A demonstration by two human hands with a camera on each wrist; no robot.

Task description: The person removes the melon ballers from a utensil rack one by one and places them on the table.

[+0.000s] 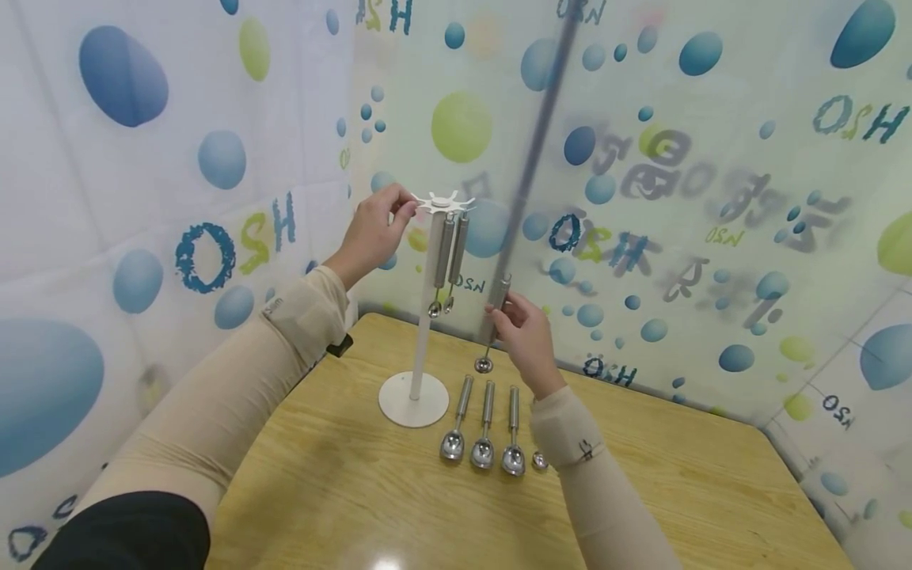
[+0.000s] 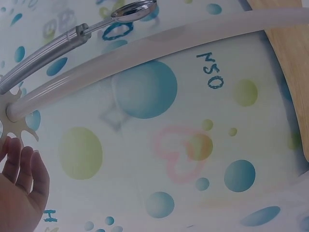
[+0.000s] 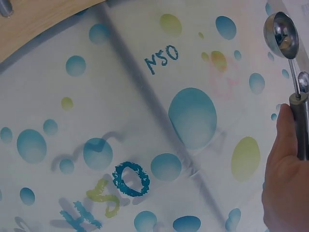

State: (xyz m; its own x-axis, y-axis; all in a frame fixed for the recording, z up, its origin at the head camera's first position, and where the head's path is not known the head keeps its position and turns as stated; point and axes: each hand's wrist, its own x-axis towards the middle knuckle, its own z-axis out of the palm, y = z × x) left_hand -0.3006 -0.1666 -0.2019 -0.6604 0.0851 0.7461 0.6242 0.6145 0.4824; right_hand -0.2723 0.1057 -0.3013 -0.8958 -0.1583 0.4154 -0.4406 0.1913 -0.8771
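Observation:
A white stand (image 1: pixel 413 400) with a round base, an upright pole and a star-shaped hook top stands on the table. My left hand (image 1: pixel 376 229) pinches the tip of one hook arm at its top. Two slim metal melon ballers (image 1: pixel 443 253) hang from the hooks by their handles. To the right of the pole, my right hand (image 1: pixel 526 336) grips another melon baller (image 3: pixel 282 36) by its handle, bowl pointing down, above the table. In the left wrist view, the left fingers (image 2: pixel 25 169) are beside the hook top (image 2: pixel 14 128).
Three metal ice cream scoops (image 1: pixel 482 453) lie side by side on the wooden table (image 1: pixel 342 491), right of the stand's base. A smaller scoop (image 1: pixel 540 460) lies partly hidden under the right forearm. A patterned curtain (image 1: pixel 641 261) hangs behind the table.

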